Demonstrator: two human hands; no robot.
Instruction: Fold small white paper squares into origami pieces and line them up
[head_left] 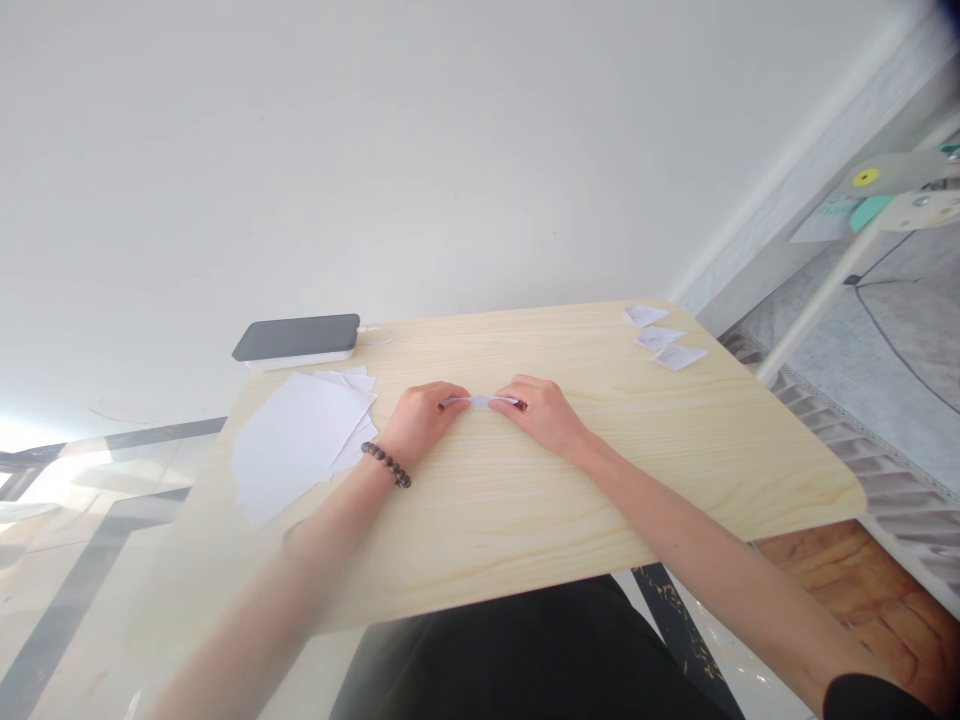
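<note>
A small folded piece of white paper (481,402) is stretched between my two hands, just above the middle of the table. My left hand (424,418), with a dark beaded bracelet (387,464) at its wrist, pinches the paper's left end. The right end is pinched between the thumb and fingers of my right hand (544,412). Much of the paper is covered by my fingers, so its full shape cannot be made out. To the left of my left hand lies a loose pile of white paper sheets (292,440).
At the table's (525,530) back left, a dark-screened phone (300,338) rests on a white box, with a white cable (375,332) beside it. Several small folded papers (679,356) lie in a row at the back right. A wall (450,150) stands behind the table.
</note>
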